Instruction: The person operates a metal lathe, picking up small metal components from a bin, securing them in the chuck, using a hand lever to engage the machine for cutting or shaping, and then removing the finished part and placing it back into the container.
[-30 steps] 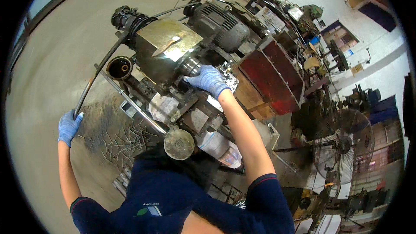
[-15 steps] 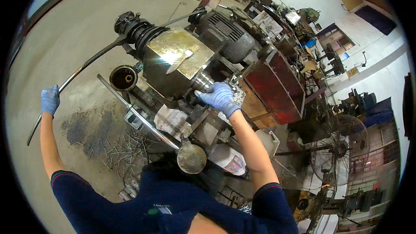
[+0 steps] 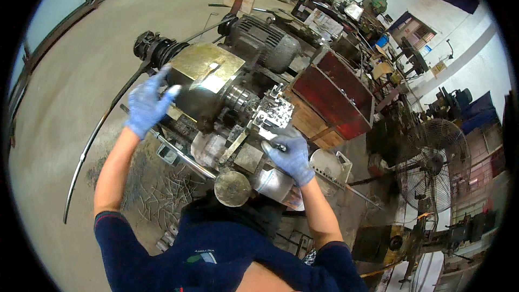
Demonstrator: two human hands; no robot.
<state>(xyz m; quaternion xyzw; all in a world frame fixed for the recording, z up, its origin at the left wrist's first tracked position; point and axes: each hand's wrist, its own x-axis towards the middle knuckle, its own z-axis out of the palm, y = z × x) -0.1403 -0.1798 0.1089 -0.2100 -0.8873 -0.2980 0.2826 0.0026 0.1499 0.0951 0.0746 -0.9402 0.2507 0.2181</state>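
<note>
My left hand [image 3: 148, 103], in a blue glove, hovers by the near side of the lathe headstock [image 3: 203, 64] with fingers spread and nothing in them. To its left, the long curved lever bar [image 3: 97, 132] slopes down, clear of the hand. My right hand [image 3: 292, 154], gloved too, closes on a small dark handle beside the chip-covered tool slide [image 3: 274, 111]; the fingers partly hide that handle. Between the hands is the shiny round spindle nose [image 3: 239, 99]. On the brass-coloured headstock top lies a flat tool with a pale blade [image 3: 212, 83].
A silver bar [image 3: 186, 161] slants toward a round metal disc [image 3: 232, 188] near my body. Behind the slide stand an electric motor [image 3: 265, 40] and a red open box [image 3: 335, 89]. Thin metal rods [image 3: 167, 194] litter the floor. A caged fan [image 3: 432, 165] stands at right.
My left hand has let go of the curved lever and come right toward the headstock; the lever hangs lower. My right hand has left the spindle and moved nearer, onto the dark handle.
</note>
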